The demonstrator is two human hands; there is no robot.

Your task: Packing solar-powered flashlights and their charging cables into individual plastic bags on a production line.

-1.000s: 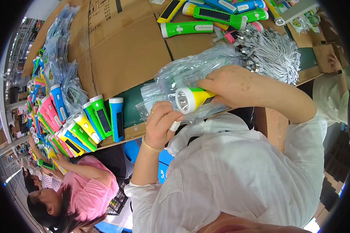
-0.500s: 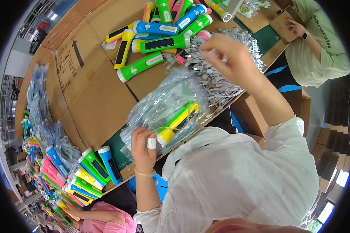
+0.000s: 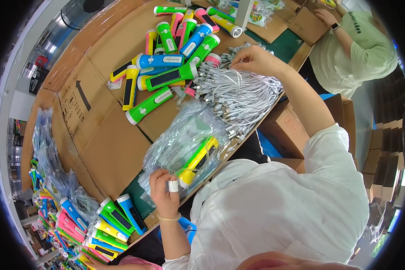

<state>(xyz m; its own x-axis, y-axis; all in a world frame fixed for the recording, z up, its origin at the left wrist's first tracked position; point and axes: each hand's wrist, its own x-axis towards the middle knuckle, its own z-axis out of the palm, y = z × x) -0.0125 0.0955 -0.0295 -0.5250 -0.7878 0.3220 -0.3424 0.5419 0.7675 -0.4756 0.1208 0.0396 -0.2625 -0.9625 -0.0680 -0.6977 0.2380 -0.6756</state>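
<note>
My left hand (image 3: 164, 192), with a white wrap on one finger, is closed at the near edge of a clear plastic bag (image 3: 175, 150). Beside its fingertips a yellow-and-green flashlight (image 3: 197, 162) lies at a slant among the clear bags. A thin pale strand loops near the flashlight's yellow end; I cannot make out if it is a cord. Farther right, my right hand (image 3: 256, 62) reaches over a heap of white USB cables (image 3: 243, 92). Its fingers pinch together at the heap's far side, on a cable there, with the tips partly hidden.
Several colourful flashlights (image 3: 171, 77) lie piled on the cardboard (image 3: 108, 135) beyond the bags. More flashlights (image 3: 114, 216) and clear bags (image 3: 60, 157) sit at the left. A co-worker in light green (image 3: 353, 49) handles a carton at the far right. Open boxes (image 3: 288, 130) stand below the table edge.
My right hand has come down onto the far part of the cable heap, and its fingers have closed. The left hand stays by the bag. The view has shifted slightly.
</note>
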